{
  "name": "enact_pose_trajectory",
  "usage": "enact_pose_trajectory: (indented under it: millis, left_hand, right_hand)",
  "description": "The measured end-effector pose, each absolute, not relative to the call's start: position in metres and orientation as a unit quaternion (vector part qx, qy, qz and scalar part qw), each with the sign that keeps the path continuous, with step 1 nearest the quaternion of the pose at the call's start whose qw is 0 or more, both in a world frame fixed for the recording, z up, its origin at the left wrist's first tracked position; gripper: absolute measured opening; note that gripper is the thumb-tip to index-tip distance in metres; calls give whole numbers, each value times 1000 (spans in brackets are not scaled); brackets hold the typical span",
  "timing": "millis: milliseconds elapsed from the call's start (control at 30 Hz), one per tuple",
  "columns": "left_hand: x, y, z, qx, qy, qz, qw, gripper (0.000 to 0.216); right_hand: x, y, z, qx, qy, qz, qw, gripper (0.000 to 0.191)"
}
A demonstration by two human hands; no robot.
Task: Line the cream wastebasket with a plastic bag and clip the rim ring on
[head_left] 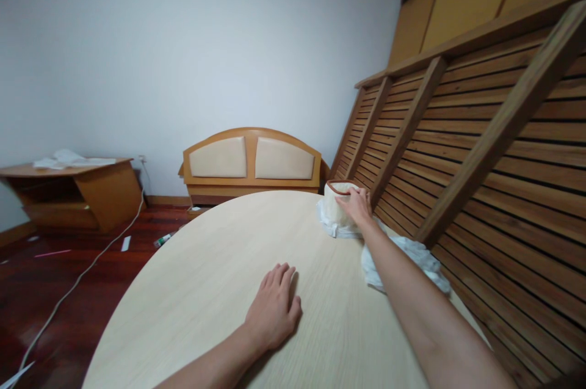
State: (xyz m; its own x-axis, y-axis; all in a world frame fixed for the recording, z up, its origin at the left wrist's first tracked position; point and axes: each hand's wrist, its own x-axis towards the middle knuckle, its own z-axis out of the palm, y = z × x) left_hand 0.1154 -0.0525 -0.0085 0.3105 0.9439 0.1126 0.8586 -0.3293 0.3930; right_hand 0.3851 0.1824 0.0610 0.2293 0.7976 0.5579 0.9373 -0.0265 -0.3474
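Note:
My left hand (273,306) lies flat on the pale round wooden table (206,291), fingers stretched out, holding nothing. My right hand (358,206) reaches to the table's far right edge and grips the rim of a cream bowl with a brown rim (336,201). The bowl sits in a crumpled white plastic bag (330,227). A second white plastic bag (414,254) lies beside my right forearm.
A slatted wooden bed frame (480,151) leans against the wall just right of the table. A padded headboard (251,163) stands by the far wall. A low wooden cabinet (73,193) with white papers stands left. A white cable (77,279) runs across the dark floor.

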Motion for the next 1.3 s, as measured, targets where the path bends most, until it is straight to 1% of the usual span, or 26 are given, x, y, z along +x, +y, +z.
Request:
enact_pose_trajectory:
  millis: [167, 367, 567, 633, 700, 800, 933, 1000, 1100, 1300]
  left_hand:
    - [114, -52, -10, 805, 555, 172, 121, 50]
    - [113, -48, -15, 811, 546, 177, 112, 48]
    - [112, -48, -17, 814, 537, 190, 109, 45]
    - [112, -47, -18, 817, 533, 193, 104, 44]
    - [111, -45, -20, 821, 527, 197, 99, 43]
    - [109, -41, -21, 828, 517, 201, 87, 42]
    - [105, -37, -20, 834, 507, 202, 82, 41]
    - [103, -38, -20, 839, 501, 193, 87, 44]
    - [101, -40, -20, 849, 491, 174, 89, 50]
    - [97, -43, -21, 860, 478, 152, 94, 54]
  right_hand:
    - [414, 173, 60, -720, -601, -108, 331, 40]
    - [425, 158, 62, -718, -603, -111, 331, 41]
    - [408, 129, 66, -690, -615, -149, 352, 51]
    - [390, 110, 59, -659, -643, -166, 353, 49]
    - [366, 85, 45, -638, -685, -143, 321, 48]
    - [331, 39, 15, -621, -740, -60, 249, 51]
    - [310, -13, -16, -578, -796, 108, 143, 69]
    - [311, -27, -21, -533, -825, 152, 110, 72]
    - [319, -33, -18, -491, -849, 167, 99, 73]
    - [323, -32, -13, -486, -853, 166, 97, 74]
